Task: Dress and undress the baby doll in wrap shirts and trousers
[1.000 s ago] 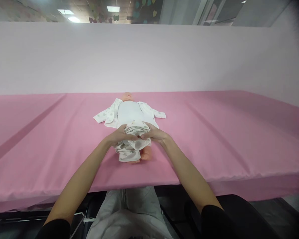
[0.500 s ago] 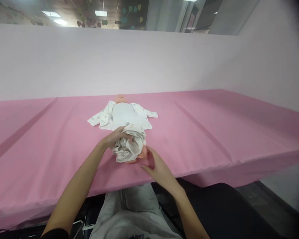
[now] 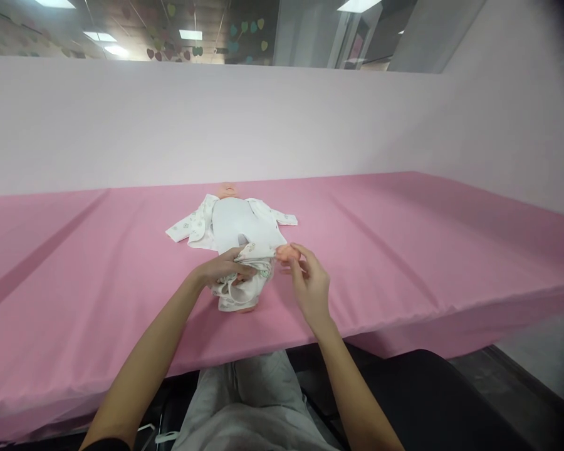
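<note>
A baby doll (image 3: 237, 219) lies on its back on the pink table (image 3: 404, 250), head away from me, in a white bodysuit with a printed white jacket spread open under it. My left hand (image 3: 223, 269) grips the bunched printed trousers (image 3: 244, 285) around the doll's legs. My right hand (image 3: 308, 285) holds the doll's bare foot (image 3: 287, 252), lifted off the table to the right of the trousers. The other foot peeks out under the trousers' hem.
A pale pink partition wall (image 3: 263, 119) runs behind and along the right of the table. The table's front edge is close to my lap, with a black seat (image 3: 427, 394) at the lower right.
My right hand left the trousers, dropped toward the table's edge, then came up and took the doll's foot, raising that leg. My left hand stayed on the trousers.
</note>
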`<state>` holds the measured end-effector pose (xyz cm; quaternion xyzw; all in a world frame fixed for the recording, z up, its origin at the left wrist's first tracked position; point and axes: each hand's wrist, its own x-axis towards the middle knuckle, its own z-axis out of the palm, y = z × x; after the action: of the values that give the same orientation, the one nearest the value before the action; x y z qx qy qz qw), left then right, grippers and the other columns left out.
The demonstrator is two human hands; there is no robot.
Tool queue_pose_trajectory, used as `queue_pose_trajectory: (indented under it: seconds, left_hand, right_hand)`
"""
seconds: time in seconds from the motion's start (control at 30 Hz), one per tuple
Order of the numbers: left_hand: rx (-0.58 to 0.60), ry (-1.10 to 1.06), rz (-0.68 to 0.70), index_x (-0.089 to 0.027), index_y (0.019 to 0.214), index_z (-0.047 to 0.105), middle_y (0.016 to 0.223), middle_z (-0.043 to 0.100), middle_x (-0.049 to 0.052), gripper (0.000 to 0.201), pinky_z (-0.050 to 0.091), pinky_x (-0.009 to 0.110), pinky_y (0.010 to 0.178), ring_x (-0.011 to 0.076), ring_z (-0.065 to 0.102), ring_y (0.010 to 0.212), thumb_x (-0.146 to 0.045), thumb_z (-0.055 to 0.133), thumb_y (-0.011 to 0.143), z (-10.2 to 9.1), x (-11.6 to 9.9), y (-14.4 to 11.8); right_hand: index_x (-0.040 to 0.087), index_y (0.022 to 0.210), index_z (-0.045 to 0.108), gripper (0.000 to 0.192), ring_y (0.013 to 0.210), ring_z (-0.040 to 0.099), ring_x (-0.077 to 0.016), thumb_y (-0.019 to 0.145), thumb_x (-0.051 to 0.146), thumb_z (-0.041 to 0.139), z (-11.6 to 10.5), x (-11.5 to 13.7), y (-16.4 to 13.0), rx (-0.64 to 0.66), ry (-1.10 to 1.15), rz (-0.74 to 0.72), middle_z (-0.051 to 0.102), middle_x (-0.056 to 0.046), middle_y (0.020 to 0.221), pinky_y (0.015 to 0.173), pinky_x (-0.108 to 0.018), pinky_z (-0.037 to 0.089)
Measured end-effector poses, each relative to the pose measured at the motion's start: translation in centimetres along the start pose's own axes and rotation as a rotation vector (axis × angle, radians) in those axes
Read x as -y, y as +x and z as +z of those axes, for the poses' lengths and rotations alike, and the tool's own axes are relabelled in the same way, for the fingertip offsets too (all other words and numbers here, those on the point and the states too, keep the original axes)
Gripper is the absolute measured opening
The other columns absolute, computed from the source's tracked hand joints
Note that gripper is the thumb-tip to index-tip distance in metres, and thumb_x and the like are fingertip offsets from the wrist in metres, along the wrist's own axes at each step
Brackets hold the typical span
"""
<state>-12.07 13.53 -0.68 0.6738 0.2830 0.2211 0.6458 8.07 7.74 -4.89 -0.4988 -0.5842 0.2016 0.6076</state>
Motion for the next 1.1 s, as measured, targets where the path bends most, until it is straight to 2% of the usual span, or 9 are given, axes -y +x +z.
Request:
queue_pose_trajectory:
  seconds: [0.13, 0.3, 0.4, 0.53, 0.63, 0.77, 0.87, 0.97, 1.1]
  left_hand:
    - [0.065, 0.112, -0.048, -0.016, 0.062, 0.048, 0.057, 0.048, -0.004, 0.030, 0.036, 0.023, 0.054, 0.0083, 0.045, 0.054, -0.033, 0.070, 0.072, -0.1, -0.5, -0.2]
    - [0.157, 0.275, -0.056, -0.016, 0.080, 0.060, 0.074, 0.061, 0.000, 0.022, 0.045, 0.025, 0.065, 0.0135, 0.057, 0.071, -0.030, 0.073, 0.069, 0.5, -1.2, -0.4]
    - [0.020, 0.302, -0.017, -0.017, 0.093, 0.062, 0.086, 0.066, 0.003, 0.031, 0.049, 0.027, 0.069, 0.0172, 0.062, 0.080, -0.026, 0.074, 0.066, 0.5, -1.4, -0.6]
    - [-0.155, 0.238, 0.082, -0.013, 0.076, 0.061, 0.068, 0.065, 0.002, 0.016, 0.050, 0.028, 0.061, 0.0156, 0.062, 0.063, -0.023, 0.070, 0.067, -0.1, -1.6, -0.8]
    - [-0.333, 0.245, 0.142, -0.014, 0.066, 0.057, 0.060, 0.061, 0.000, 0.013, 0.047, 0.025, 0.053, 0.0132, 0.058, 0.054, -0.024, 0.066, 0.068, 0.1, -1.7, -0.6]
    - [-0.572, 0.333, 0.202, -0.014, 0.063, 0.055, 0.060, 0.059, -0.002, 0.013, 0.044, 0.023, 0.054, 0.0122, 0.056, 0.057, -0.022, 0.064, 0.065, 1.1, -1.4, 0.2]
    - [-0.616, 0.350, 0.217, -0.014, 0.068, 0.057, 0.065, 0.060, -0.001, 0.012, 0.044, 0.023, 0.056, 0.0130, 0.056, 0.061, -0.021, 0.065, 0.063, 1.5, -1.0, 0.6]
    - [-0.543, 0.309, 0.222, -0.014, 0.069, 0.058, 0.065, 0.061, -0.001, 0.010, 0.045, 0.023, 0.056, 0.0129, 0.057, 0.061, -0.021, 0.064, 0.065, 1.3, -1.0, 0.6]
    - [-0.387, 0.208, 0.202, -0.014, 0.067, 0.057, 0.057, 0.057, -0.003, 0.011, 0.045, 0.023, 0.055, 0.0109, 0.053, 0.054, -0.021, 0.065, 0.067, 0.4, -0.9, 0.2]
  right_hand:
    - [0.022, 0.116, 0.064, 0.036, 0.091, 0.064, -0.0206, 0.090, 0.042, 0.050, 1.4, 0.8, 3.1, 0.024, -0.048, -0.136, 0.066, -0.008, 0.113, 0.077, -0.035, 0.054]
    - [0.020, 0.115, 0.067, 0.035, 0.094, 0.063, -0.0212, 0.092, 0.038, 0.047, 2.6, 2.4, 5.2, 0.032, -0.184, -0.185, 0.068, -0.008, 0.111, 0.083, -0.035, 0.050]
    - [0.022, 0.116, 0.066, 0.036, 0.101, 0.062, -0.0217, 0.094, 0.039, 0.042, 2.7, 3.1, 4.6, 0.175, -0.181, -0.162, 0.067, -0.006, 0.116, 0.088, -0.035, 0.047]
    - [0.021, 0.113, 0.066, 0.047, 0.091, 0.063, -0.0208, 0.097, 0.048, 0.030, 2.1, 3.3, 2.7, 0.469, -0.011, -0.014, 0.069, -0.005, 0.106, 0.079, -0.033, 0.049]
    - [0.021, 0.122, 0.058, 0.047, 0.101, 0.060, -0.0210, 0.095, 0.052, 0.036, 1.9, 3.2, 1.4, 0.581, 0.134, 0.013, 0.065, -0.006, 0.114, 0.086, -0.033, 0.048]
    - [0.020, 0.130, 0.049, 0.055, 0.116, 0.054, -0.0233, 0.084, 0.048, 0.061, 2.9, 2.5, 0.6, 0.458, 0.149, 0.011, 0.058, -0.009, 0.127, 0.096, -0.036, 0.044]
    - [0.019, 0.121, 0.055, 0.045, 0.106, 0.059, -0.0243, 0.082, 0.040, 0.061, 3.9, 1.9, 0.4, 0.305, 0.057, 0.054, 0.063, -0.008, 0.116, 0.090, -0.038, 0.048]
    - [0.018, 0.114, 0.059, 0.035, 0.102, 0.060, -0.0255, 0.081, 0.029, 0.055, 4.3, 1.5, 0.3, 0.264, -0.031, 0.051, 0.066, -0.008, 0.110, 0.087, -0.040, 0.049]
    - [0.015, 0.114, 0.059, 0.040, 0.100, 0.061, -0.0271, 0.076, 0.021, 0.050, 4.3, 1.4, 0.3, 0.227, -0.161, 0.025, 0.066, -0.011, 0.110, 0.085, -0.042, 0.050]
